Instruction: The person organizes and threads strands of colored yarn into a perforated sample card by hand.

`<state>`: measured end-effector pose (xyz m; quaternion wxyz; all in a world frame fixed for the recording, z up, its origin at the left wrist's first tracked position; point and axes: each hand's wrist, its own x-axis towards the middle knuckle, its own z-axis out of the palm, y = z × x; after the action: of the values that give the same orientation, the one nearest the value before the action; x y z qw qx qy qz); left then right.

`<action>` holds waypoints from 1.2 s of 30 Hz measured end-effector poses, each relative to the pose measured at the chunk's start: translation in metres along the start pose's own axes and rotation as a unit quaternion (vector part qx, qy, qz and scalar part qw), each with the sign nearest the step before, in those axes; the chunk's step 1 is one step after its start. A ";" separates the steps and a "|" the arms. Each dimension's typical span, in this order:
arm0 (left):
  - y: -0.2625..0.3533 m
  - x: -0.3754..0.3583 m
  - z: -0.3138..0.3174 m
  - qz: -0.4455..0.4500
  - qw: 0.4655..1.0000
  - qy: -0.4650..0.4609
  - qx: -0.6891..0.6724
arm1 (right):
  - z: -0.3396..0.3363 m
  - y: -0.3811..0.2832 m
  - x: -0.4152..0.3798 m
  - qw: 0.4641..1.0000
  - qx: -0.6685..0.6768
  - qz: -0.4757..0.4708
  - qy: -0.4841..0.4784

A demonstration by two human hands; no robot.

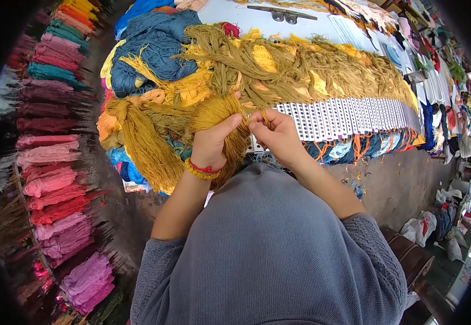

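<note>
My left hand, with a red and a yellow band at its wrist, is closed around a mustard thread skein. The skein bulges above the thumb, and its strands hang down behind the wrist. Just to the right, my right hand pinches a small loop of mustard thread between thumb and fingers. The two hands almost meet at the skein's right side. Left of them lies a mustard hank, knotted at its top. Behind the hands, a row of white cards with dark holes has olive and gold threads heaped along it.
A heap of blue thread sits at the table's back left. A dark metal bar with clips lies on the white tabletop. Pink, red and teal skeins hang on a rack at left. White bags stand on the floor at right.
</note>
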<state>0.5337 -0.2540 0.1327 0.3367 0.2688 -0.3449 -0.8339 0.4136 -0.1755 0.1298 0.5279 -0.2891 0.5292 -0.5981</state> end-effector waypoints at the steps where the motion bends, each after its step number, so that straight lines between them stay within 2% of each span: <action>1: -0.001 0.000 -0.001 0.000 1.000 0.000 0.000 | 0.000 0.001 0.000 1.000 -0.010 -0.005 -0.001; 3: -0.004 -0.001 -0.003 0.006 0.999 -0.022 0.034 | -0.001 0.004 0.001 1.000 -0.020 -0.011 -0.001; 6: -0.003 -0.001 0.002 0.032 0.998 -0.004 0.048 | -0.003 0.010 0.002 0.998 -0.036 -0.043 -0.004; 8: -0.005 0.001 -0.007 0.007 0.999 -0.018 0.039 | -0.006 0.012 0.003 0.993 -0.093 -0.071 0.035; 10: -0.001 0.001 -0.013 -0.018 0.999 -0.032 0.031 | -0.004 -0.011 0.001 0.985 0.141 0.100 0.009; 11: 0.003 0.000 -0.013 -0.090 0.994 -0.054 -0.039 | -0.016 -0.012 0.002 0.939 0.294 0.137 -0.114; 12: 0.005 0.000 -0.012 -0.160 0.978 -0.076 -0.108 | -0.017 -0.013 0.002 0.897 0.389 0.117 -0.172; 13: 0.002 0.001 -0.015 -0.147 0.977 -0.101 -0.118 | -0.016 -0.015 0.002 0.843 0.477 0.096 -0.228; 14: 0.001 0.001 -0.016 -0.146 0.977 -0.101 -0.118 | -0.016 -0.021 -0.002 0.847 0.482 0.092 -0.203; 15: 0.000 0.001 -0.018 -0.151 0.973 -0.106 -0.140 | -0.017 -0.020 -0.001 0.847 0.482 0.092 -0.204; 17: 0.001 0.001 -0.014 -0.155 0.968 -0.113 -0.162 | -0.021 -0.018 0.003 0.950 0.271 0.061 -0.141; 18: 0.003 0.000 -0.007 -0.150 0.975 -0.077 -0.146 | -0.017 -0.017 0.002 0.974 0.204 0.064 -0.077; 19: 0.003 0.000 -0.003 -0.146 0.980 -0.039 -0.129 | -0.012 -0.017 0.001 0.974 0.204 0.064 -0.078; 21: -0.001 0.002 -0.005 -0.131 0.985 -0.037 -0.108 | -0.002 -0.017 0.000 1.000 0.004 0.018 0.012; 22: -0.003 0.002 -0.005 -0.118 0.989 -0.036 -0.087 | -0.001 -0.007 0.003 0.999 0.003 -0.022 0.028; 25: -0.005 0.001 0.002 -0.073 0.995 -0.028 -0.058 | -0.003 -0.002 0.006 0.999 -0.030 -0.007 0.021; 31: -0.007 0.002 0.005 -0.019 1.000 -0.009 -0.021 | -0.001 -0.004 0.003 1.000 0.003 -0.005 0.023; 34: -0.009 0.003 0.004 -0.016 1.000 -0.008 -0.019 | -0.001 -0.005 0.001 0.999 0.011 0.015 0.027; 36: -0.007 0.003 0.007 -0.006 1.000 -0.007 -0.019 | 0.000 -0.003 0.002 0.999 0.006 -0.005 0.034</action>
<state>0.5247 -0.2495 0.1309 0.3343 0.2582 -0.3296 -0.8443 0.4118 -0.1778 0.1316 0.5082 -0.2681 0.5420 -0.6133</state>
